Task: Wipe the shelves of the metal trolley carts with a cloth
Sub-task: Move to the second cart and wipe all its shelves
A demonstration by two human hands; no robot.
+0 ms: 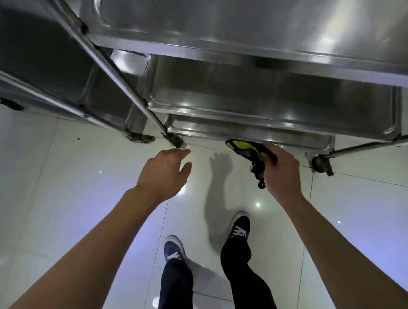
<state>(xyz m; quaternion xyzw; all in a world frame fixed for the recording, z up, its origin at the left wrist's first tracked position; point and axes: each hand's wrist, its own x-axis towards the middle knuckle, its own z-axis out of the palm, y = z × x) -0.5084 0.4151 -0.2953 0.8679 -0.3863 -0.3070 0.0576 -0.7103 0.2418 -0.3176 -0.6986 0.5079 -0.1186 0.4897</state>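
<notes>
Head view. A stainless-steel three-shelf trolley cart (253, 86) occupies the far right of the scene; its top shelf (251, 19), middle shelf (265, 91) and bottom shelf (255, 131) step down toward the near side. A second stainless-steel trolley cart (42, 68) stands just beside it on the far left. Dark caster wheels (321, 164) support the carts on a glossy white tiled floor (59, 184).

The right hand (281, 172) grips a crumpled yellow-and-dark cloth (249, 154), with the fingers curled round it. The cloth is held at the near edge of the bottom shelf of the right cart; whether it touches the rim cannot be determined. One end of the cloth hangs below the hand.

The left hand (164, 172) holds nothing. Its fingers are loosely extended and slightly apart, with the fingertips near the cart's near-left corner post (124, 76) base.

The person's legs, in dark trousers and dark blue lace-up shoes (174, 250), stand on the near floor. A shadow of an arm (219, 195) lies on the tiles between the hands.
</notes>
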